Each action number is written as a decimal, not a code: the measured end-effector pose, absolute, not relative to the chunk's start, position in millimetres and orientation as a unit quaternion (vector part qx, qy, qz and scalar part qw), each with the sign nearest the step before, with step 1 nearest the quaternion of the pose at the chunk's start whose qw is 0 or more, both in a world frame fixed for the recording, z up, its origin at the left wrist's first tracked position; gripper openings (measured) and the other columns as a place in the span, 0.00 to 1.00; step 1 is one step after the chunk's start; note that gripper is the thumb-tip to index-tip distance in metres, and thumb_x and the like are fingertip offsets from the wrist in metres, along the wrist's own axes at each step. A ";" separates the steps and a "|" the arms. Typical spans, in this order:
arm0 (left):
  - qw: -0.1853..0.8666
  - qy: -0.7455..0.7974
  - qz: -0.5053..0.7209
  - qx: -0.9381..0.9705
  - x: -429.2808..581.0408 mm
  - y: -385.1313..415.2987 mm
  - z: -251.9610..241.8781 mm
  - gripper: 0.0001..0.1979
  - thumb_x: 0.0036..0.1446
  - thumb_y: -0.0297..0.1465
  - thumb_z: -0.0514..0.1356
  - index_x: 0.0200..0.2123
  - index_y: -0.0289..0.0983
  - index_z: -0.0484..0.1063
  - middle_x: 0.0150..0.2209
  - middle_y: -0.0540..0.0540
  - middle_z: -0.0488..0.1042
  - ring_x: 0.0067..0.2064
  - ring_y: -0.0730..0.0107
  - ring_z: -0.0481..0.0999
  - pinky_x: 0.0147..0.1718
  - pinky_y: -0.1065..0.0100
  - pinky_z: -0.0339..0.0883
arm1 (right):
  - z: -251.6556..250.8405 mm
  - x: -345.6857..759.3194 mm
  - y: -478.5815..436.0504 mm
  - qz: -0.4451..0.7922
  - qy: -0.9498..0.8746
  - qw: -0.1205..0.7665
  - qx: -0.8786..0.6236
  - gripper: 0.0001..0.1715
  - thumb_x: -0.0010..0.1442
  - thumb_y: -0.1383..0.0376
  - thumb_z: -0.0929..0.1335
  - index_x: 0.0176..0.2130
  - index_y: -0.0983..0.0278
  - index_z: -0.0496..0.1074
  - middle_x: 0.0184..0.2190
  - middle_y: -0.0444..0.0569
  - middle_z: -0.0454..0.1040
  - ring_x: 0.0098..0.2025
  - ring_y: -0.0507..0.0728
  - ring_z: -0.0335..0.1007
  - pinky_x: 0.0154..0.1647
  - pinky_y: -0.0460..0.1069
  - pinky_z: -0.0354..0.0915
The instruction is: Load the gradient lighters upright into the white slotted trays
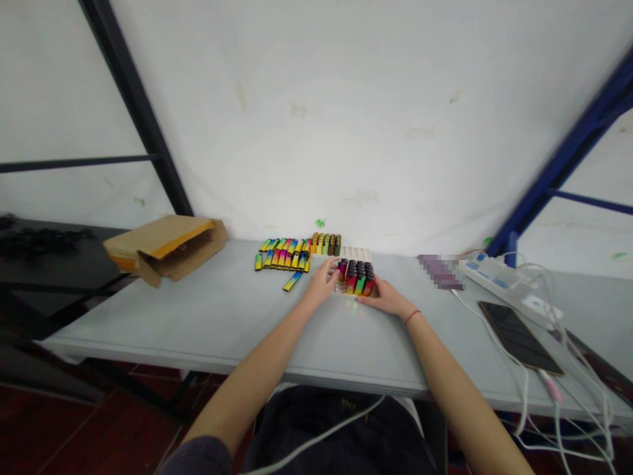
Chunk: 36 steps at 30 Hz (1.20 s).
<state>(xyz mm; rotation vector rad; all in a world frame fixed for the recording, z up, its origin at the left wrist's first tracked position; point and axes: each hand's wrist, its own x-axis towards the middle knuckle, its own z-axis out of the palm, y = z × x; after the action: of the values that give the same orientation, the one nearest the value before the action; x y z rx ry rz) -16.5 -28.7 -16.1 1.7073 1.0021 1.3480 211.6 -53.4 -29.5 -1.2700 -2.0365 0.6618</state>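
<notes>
At the centre of the frame, on the grey table (198,316), a white tray (339,287) with dark-topped lighters (361,281) upright to the right and vacant-looking slots to the left; stood on end, probably, because of the slots' support. Reaches in from the lower left with the left hand (320,288), thumb and fingers bent beside a purple lighter (341,269); whether pinching or merely touching, cannot tell. Rests the right hand (390,299) at the tray's right front corner, thumb along the near edge, fingertips hidden; likely bracing against sliding, though how firmly closed, cannot tell.

Just left of centre, a pile of loose lighters (284,256), one stray lighter (291,282) nearer the left hand; seemingly placed for easy reach. Behind the tray, upright lighters with brownish tops (326,244); at the left, a cardboard box (173,239), mouth towards the pile, perhaps set aside for working room; at the right, a phone (519,336) near a power strip (514,290), presumably for charging, well apart from the right forearm.
</notes>
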 end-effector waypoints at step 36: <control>0.553 0.498 0.533 0.404 -45.7 -23.6 12.1 0.11 0.62 0.38 0.61 0.33 0.38 0.65 0.26 0.53 0.69 0.21 0.79 0.70 0.21 0.77 0.58 | -28.0 213.1 -53.7 0.242 -0.775 0.304 -0.498 0.39 0.53 0.50 0.75 0.57 0.64 0.66 0.51 0.56 0.78 0.50 0.66 0.75 0.54 0.61 0.70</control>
<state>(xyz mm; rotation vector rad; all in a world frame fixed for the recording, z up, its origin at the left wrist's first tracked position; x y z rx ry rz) -45.7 -23.6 12.1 0.9541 1.1769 1.2595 213.1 -53.7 -28.0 -1.3199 -2.0533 0.6398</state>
